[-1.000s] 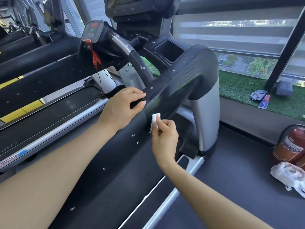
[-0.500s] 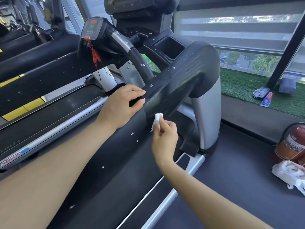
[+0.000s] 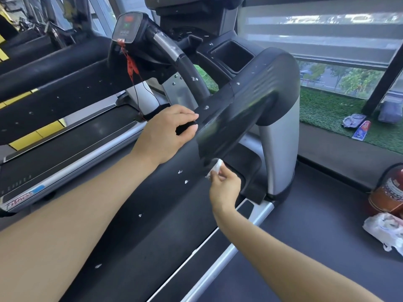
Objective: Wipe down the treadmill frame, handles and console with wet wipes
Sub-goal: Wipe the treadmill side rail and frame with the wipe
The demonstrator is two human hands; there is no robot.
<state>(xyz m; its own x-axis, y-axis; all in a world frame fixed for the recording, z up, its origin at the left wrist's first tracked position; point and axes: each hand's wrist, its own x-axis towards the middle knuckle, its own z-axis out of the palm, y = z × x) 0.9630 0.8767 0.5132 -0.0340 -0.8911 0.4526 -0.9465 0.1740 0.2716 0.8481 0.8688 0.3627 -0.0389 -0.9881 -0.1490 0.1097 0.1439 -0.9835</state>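
While both forearms reach forward from the near edge, the left hand [image 3: 165, 135] sits on top of the treadmill's black side handrail [image 3: 229, 118], its fingers curled over the rail and its thumb tucked beneath, gripping it. The wrist is bent slightly, and the arm runs in from the near left corner. The right hand [image 3: 225, 188] is lower and to the right, with its arm coming from the near right corner. Its fingertips pinch a small bunched white wet wipe [image 3: 216, 167], which is pressed against the lower edge of the handrail's underside. The console [image 3: 127, 26] stands at the far left, above a red safety cord [image 3: 130, 64]. A crumpled white bag [image 3: 383, 228] lies on the floor at the right, near a red fire extinguisher [image 3: 390, 190].
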